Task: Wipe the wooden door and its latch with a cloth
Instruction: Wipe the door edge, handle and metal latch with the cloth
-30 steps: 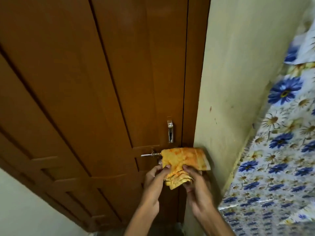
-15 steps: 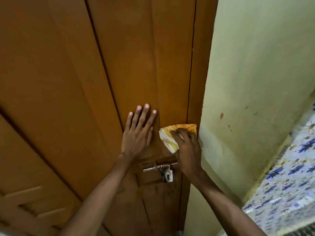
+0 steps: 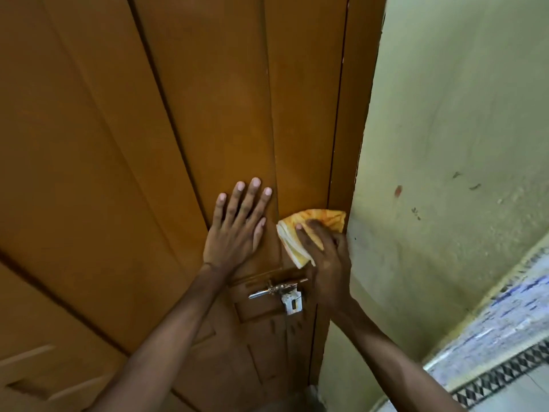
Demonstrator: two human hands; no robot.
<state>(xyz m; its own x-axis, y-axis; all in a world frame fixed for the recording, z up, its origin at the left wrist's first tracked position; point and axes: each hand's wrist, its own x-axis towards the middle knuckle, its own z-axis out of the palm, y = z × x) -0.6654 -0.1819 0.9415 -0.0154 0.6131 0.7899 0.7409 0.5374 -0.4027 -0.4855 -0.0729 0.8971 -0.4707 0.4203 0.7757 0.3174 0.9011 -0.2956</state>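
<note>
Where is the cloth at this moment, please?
In the head view, the cloth lies pressed flat on the door under the right hand, beside the frame and just above the latch.

Pale green wall (image 3: 445, 144), marked with spots, beside blue-patterned fabric (image 3: 505, 316)

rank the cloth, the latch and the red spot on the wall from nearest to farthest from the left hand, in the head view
1. Cloth, just right of the left hand.
2. Latch, below the hand.
3. Red spot, far right on the wall.
</note>
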